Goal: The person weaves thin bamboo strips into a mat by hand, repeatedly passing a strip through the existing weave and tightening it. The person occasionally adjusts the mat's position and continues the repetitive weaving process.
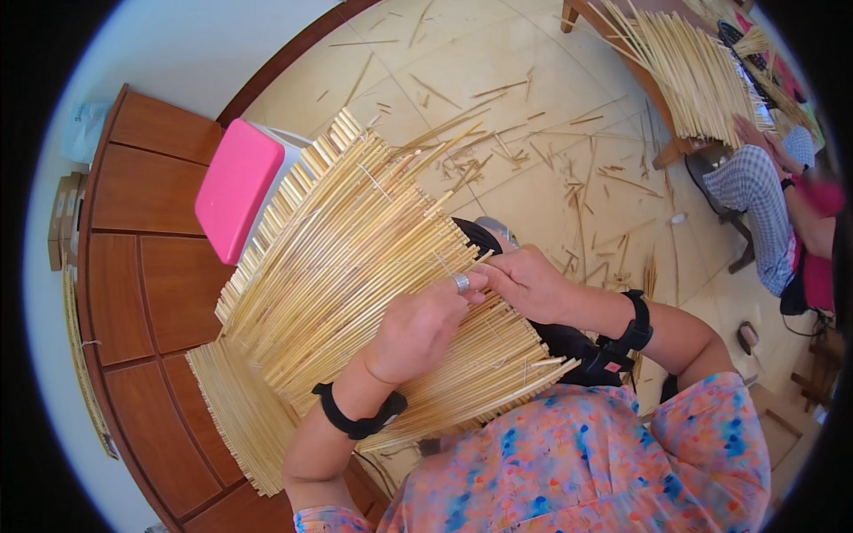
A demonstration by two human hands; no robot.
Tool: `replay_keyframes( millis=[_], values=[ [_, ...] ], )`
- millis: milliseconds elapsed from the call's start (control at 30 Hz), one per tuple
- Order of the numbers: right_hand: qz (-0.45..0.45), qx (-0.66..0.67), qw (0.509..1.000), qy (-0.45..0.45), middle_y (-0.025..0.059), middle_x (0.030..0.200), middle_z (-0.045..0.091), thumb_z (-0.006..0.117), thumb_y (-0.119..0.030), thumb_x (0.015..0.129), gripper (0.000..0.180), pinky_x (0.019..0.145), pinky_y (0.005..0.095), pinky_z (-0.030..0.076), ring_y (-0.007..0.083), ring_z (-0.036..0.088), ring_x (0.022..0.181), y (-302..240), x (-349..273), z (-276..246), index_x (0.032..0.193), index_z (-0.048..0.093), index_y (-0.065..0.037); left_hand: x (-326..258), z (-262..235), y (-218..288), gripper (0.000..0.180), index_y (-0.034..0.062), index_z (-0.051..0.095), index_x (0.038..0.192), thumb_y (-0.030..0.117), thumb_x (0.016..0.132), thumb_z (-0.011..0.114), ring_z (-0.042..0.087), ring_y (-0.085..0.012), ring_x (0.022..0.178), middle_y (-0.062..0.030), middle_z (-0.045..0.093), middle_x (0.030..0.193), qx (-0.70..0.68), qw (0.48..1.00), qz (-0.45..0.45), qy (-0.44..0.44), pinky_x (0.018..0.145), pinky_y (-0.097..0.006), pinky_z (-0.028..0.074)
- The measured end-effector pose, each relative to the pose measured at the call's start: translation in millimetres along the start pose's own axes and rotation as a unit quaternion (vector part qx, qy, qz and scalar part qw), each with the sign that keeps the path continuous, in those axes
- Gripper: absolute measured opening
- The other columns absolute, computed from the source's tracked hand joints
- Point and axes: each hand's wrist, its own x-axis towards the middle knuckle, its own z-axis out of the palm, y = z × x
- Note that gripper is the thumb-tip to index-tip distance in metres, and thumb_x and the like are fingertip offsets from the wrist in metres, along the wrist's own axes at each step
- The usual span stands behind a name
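Across my lap lies a large mat of straw-coloured reed stalks (311,258), bound side by side with thin pale cord in rows. My left hand (418,324), with a silver ring, rests over the mat, its fingers closed in a pinch near the mat's right edge. Meeting it there, my right hand (526,282) is also closed, thumb and fingertips pressed together by the stalk ends. Whatever the two sets of fingertips hold between them is too small and covered to make out. Both wrists wear black straps.
Another reed mat section (240,413) hangs at the lower left, beside a brown wooden cabinet (169,293). A pink-lidded bin (235,186) stands behind the mat. Broken stalks litter the tiled floor (444,53). At right, a person sits by a bundle of stalks (689,71) on a wooden seat.
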Motion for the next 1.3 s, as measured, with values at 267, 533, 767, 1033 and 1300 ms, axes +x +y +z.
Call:
replay_keyframes(
  millis=[267, 533, 767, 1033, 1300],
  values=[
    [0.029, -0.017, 0.999, -0.031, 0.0147, 0.066, 0.057, 0.05, -0.022, 0.106, 0.034, 0.06, 0.0343, 0.046, 0.0182, 0.051, 0.059, 0.8, -1.9, -5.6, 0.087, 0.064, 0.003, -1.9, -1.5, 10.1, 0.01, 0.0011, 0.053, 0.112, -0.002, 0.102, 0.053, 0.075, -0.0236, 0.085, -0.0176, 0.074, 0.096, -0.204, 0.97, -0.088, 0.098, 0.073, -0.032, 0.061],
    [0.057, 0.015, 0.997, -0.04, 0.0122, 0.07, 0.055, 0.052, -0.024, 0.105, 0.036, 0.065, 0.0367, 0.044, 0.019, 0.049, 0.068, -4.3, -2.0, -7.4, 0.085, 0.063, 0.003, -0.6, -11.5, 18.9, 0.007, -0.003, 0.056, 0.108, -0.003, 0.102, 0.052, 0.073, -0.0193, 0.084, -0.0147, 0.073, 0.094, -0.262, 0.937, -0.196, 0.127, 0.076, -0.031, 0.061],
    [0.113, 0.084, 0.987, -0.078, 0.0034, 0.061, 0.05, 0.057, -0.024, 0.104, 0.035, 0.055, 0.0295, 0.041, 0.0087, 0.046, 0.059, -3.4, -5.9, -16.8, 0.081, 0.059, 0.002, 4.4, -17.1, 19.4, 0.011, -0.0048, 0.063, 0.109, -0.003, 0.101, 0.055, 0.072, -0.0171, 0.087, -0.0126, 0.072, 0.095, -0.275, 0.928, -0.216, 0.13, 0.079, -0.029, 0.06],
    [0.058, 0.032, 0.994, -0.084, 0.0016, 0.059, 0.048, 0.059, -0.019, 0.1, 0.03, 0.052, 0.0289, 0.038, 0.0074, 0.043, 0.056, 2.9, -6.3, -17.5, 0.078, 0.056, 0.001, 6.2, -15.6, 26.2, 0.01, -0.0019, 0.068, 0.106, -0.002, 0.099, 0.06, 0.07, -0.0122, 0.081, -0.0093, 0.074, 0.091, -0.202, 0.95, -0.207, 0.114, 0.072, -0.024, 0.056],
    [0.024, -0.006, 0.995, -0.092, 0.0055, 0.058, 0.044, 0.059, -0.017, 0.099, 0.028, 0.05, 0.0312, 0.036, 0.0093, 0.04, 0.055, -0.9, -3.1, -19.1, 0.078, 0.055, 0.0, 11.4, -14.2, 29.7, 0.01, -0.0009, 0.07, 0.104, -0.001, 0.096, 0.064, 0.073, -0.0139, 0.08, -0.0091, 0.075, 0.089, -0.182, 0.957, -0.197, 0.109, 0.071, -0.024, 0.057]
  ],
)
